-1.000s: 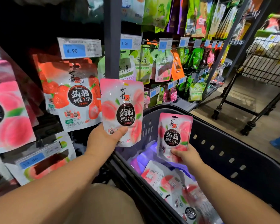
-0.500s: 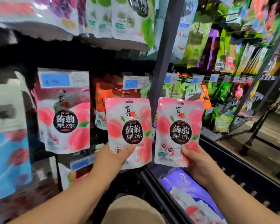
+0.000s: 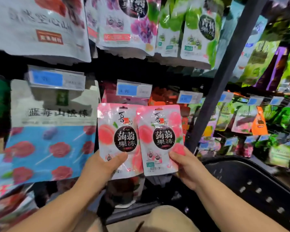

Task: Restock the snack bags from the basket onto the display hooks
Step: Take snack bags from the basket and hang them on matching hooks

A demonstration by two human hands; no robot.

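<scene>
I hold two pink peach jelly bags up in front of the display. My left hand [image 3: 100, 168] pinches the lower edge of the left peach bag [image 3: 117, 131], thumb on its front. My right hand [image 3: 186, 166] grips the lower right corner of the right peach bag [image 3: 159, 138], which overlaps the left bag's right edge. Both bags stand upright just below a blue price tag [image 3: 132, 89] on a hook row. The black basket [image 3: 251, 185] sits at the lower right; its contents are out of sight.
A large blue lollipop bag [image 3: 49, 148] hangs to the left of my hands. Grape and green jelly bags [image 3: 134, 24] hang on the row above. A dark shelf upright [image 3: 224, 77] rises on the right, with green snack bags [image 3: 279, 121] beyond it.
Both hands have risen from the basket toward the hooks. The right bag has closed in until it overlaps the left bag. My view has tilted up and left.
</scene>
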